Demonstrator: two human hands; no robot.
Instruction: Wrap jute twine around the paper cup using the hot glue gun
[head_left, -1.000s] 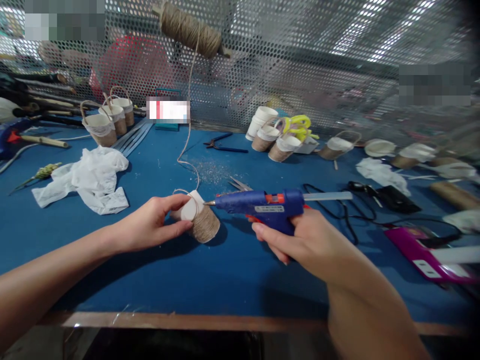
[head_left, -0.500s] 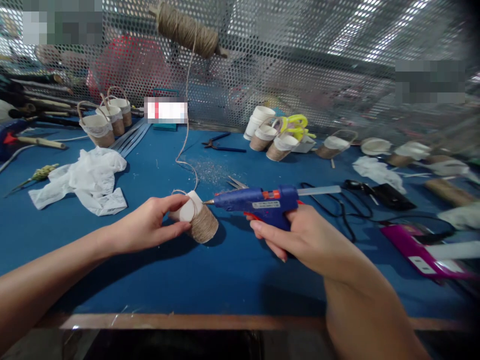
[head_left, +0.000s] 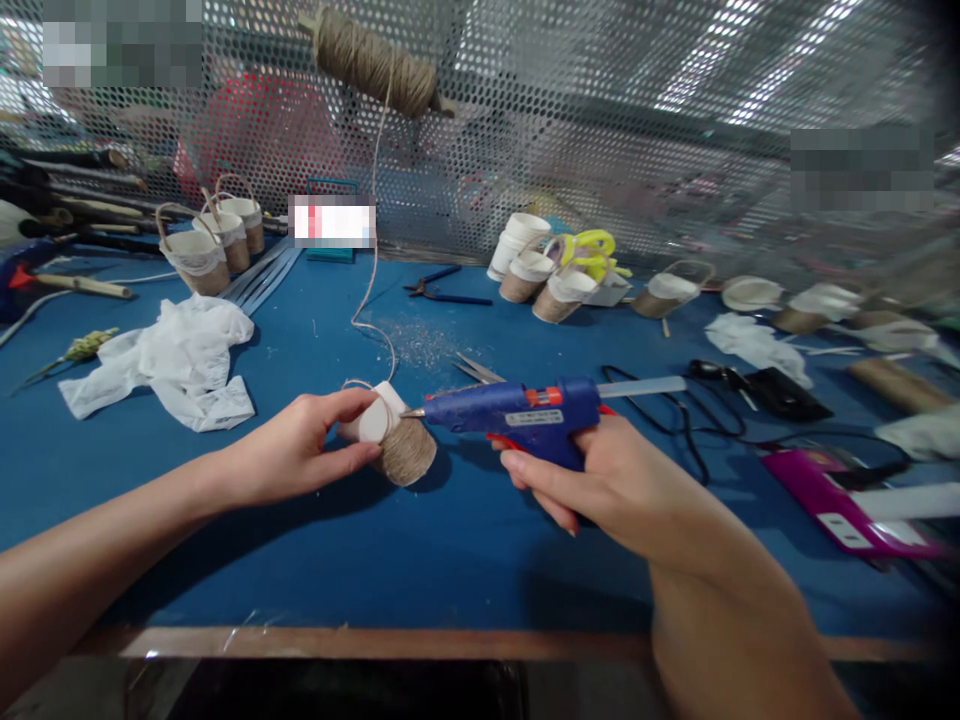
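Observation:
Near the front of the blue table, my left hand (head_left: 304,450) pinches a white cup (head_left: 377,418) that lies tilted, its lower right part wrapped in brown twine (head_left: 407,450). From the cup the twine runs up to a large spool (head_left: 375,62) on the mesh wall. My right hand (head_left: 592,475) is closed around the handle of a blue glue gun (head_left: 502,408), with a glue stick (head_left: 645,387) in its back end. The gun's metal tip is at the edge of the twine winding; whether it touches is unclear.
Scissors (head_left: 480,370) lie behind the gun, pliers (head_left: 442,293) farther back. White lace (head_left: 169,360) is at the left. Twine-wrapped cups (head_left: 562,295) stand along the back. Black cords (head_left: 686,430) and a magenta power strip (head_left: 832,505) are at the right.
The glue gun in my right hand has shifted slightly, its tip a little left and down on the cup. My left hand and the cup have hardly moved.

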